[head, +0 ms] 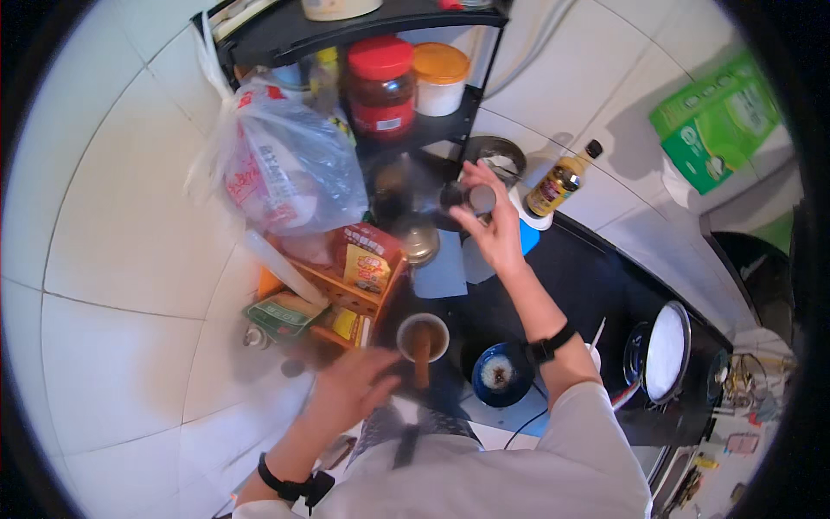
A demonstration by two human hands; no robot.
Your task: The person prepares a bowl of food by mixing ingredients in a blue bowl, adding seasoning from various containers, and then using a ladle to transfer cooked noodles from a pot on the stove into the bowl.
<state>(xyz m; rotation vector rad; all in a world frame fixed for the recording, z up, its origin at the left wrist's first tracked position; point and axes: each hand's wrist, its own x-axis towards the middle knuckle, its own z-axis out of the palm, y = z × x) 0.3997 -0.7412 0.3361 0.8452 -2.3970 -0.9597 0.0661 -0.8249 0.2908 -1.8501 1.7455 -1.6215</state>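
Note:
My right hand (496,227) reaches over the back of the black countertop, its fingers around a small jar (481,199) with a round, greyish top. Close to it are a round metallic lid (418,241) and a dark container. My left hand (353,389), blurred, is low at the left with its fingers apart and holds nothing. Between my arms stand a pale cup (423,337) with a brown handle across its rim and a blue bowl (498,375) of white, grain-like food with a dark patch on top.
A wooden rack (337,282) of packets stands left, below a hanging plastic bag (285,162). Behind, a black shelf (292,48) carries a red-lidded jar (382,87) and an orange-lidded tub (441,78). A sauce bottle (556,185) stands back right; a pan (664,350) lies far right.

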